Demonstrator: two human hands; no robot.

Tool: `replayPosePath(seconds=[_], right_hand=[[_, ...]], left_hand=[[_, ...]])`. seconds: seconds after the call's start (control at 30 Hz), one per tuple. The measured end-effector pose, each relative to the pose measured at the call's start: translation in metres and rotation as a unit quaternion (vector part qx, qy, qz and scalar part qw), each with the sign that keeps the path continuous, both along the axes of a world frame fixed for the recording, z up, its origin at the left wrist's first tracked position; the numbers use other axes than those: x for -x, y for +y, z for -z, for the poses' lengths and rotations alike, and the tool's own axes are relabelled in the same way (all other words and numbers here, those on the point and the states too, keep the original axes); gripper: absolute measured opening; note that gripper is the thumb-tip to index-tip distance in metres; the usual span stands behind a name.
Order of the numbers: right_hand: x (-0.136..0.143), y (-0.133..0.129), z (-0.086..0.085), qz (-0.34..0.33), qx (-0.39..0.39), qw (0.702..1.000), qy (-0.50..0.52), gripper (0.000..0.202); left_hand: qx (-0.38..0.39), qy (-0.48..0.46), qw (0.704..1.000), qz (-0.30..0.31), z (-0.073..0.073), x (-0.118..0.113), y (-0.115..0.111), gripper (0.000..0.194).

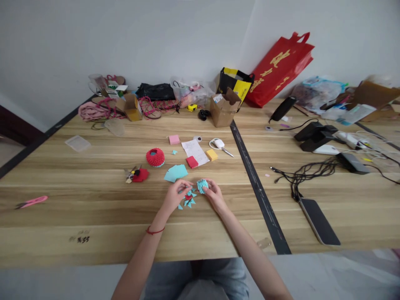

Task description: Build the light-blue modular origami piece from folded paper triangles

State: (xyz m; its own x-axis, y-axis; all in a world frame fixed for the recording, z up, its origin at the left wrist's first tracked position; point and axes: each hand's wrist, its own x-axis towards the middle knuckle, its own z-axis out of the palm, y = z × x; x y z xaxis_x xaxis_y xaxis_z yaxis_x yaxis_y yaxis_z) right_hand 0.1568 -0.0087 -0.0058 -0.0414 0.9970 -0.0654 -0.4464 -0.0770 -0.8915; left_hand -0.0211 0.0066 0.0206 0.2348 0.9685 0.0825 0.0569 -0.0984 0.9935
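Wrapped in my right hand [215, 195] is a light-blue assembly of folded paper pieces [202, 186]. Its thumb presses the near side. My left hand [175, 193] is just left of it, thumb and forefinger pinched around something too small to make out. Below and between the hands lie several loose blue folded paper triangles [189, 203], with a bit of red among them. A stack of blue paper sheets [176, 173] lies just beyond my left hand. Farther left stand a round red folded-paper piece with a blue base [155, 157] and a small red, black and yellow item [139, 175].
Beyond the hands are a white paper sheet [194, 151], red [192, 161], yellow [211, 155] and pink [174, 139] paper pads, and scissors [227, 152]. Pink snips [33, 201] lie far left. Cables [308, 173] and a phone-like slab [320, 221] occupy the right. Bags and boxes line the wall.
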Motion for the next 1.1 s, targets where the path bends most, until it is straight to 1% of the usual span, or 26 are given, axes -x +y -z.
replayPosePath(seconds=[0.17, 0.3, 0.4, 0.57, 0.73, 0.8, 0.9, 1.0, 1.07, 1.1], right_hand=[[0.001, 0.0, 0.0, 0.003, 0.001, 1.0, 0.011, 0.037], [0.001, -0.001, 0.0, -0.015, 0.032, 0.998, 0.044, 0.037], [0.001, -0.001, 0.001, -0.018, 0.041, 0.998, 0.045, 0.038], [0.001, -0.001, 0.003, -0.021, 0.044, 0.998, 0.045, 0.037], [0.001, 0.001, 0.0, -0.034, 0.045, 0.996, 0.067, 0.031], [0.002, 0.001, -0.001, -0.035, 0.047, 0.995, 0.076, 0.031], [0.002, 0.002, 0.0, -0.037, 0.051, 0.994, 0.088, 0.031], [0.002, 0.002, 0.002, -0.037, 0.057, 0.994, 0.089, 0.031], [0.002, 0.002, 0.004, -0.035, 0.06, 0.995, 0.076, 0.031], [0.001, 0.001, 0.004, -0.036, 0.06, 0.995, 0.067, 0.032]], left_hand=[[0.034, -0.051, 0.998, -0.014, 0.003, 0.002, 0.003, 0.028], [0.091, -0.064, 0.994, -0.018, -0.002, 0.0, 0.002, 0.034], [0.125, -0.077, 0.989, -0.02, -0.006, -0.001, 0.001, 0.037], [0.119, -0.087, 0.989, -0.024, -0.01, -0.002, 0.001, 0.038], [0.108, -0.095, 0.989, -0.039, -0.013, -0.003, 0.0, 0.032], [0.121, -0.12, 0.985, -0.032, -0.014, -0.002, -0.001, 0.026], [0.155, -0.177, 0.972, -0.004, -0.013, -0.001, -0.001, 0.017], [0.181, -0.223, 0.957, 0.03, -0.01, 0.0, 0.0, 0.017], [0.194, -0.223, 0.954, 0.05, -0.007, 0.0, 0.001, 0.016], [0.194, -0.209, 0.957, 0.053, -0.007, 0.0, 0.001, 0.014]])
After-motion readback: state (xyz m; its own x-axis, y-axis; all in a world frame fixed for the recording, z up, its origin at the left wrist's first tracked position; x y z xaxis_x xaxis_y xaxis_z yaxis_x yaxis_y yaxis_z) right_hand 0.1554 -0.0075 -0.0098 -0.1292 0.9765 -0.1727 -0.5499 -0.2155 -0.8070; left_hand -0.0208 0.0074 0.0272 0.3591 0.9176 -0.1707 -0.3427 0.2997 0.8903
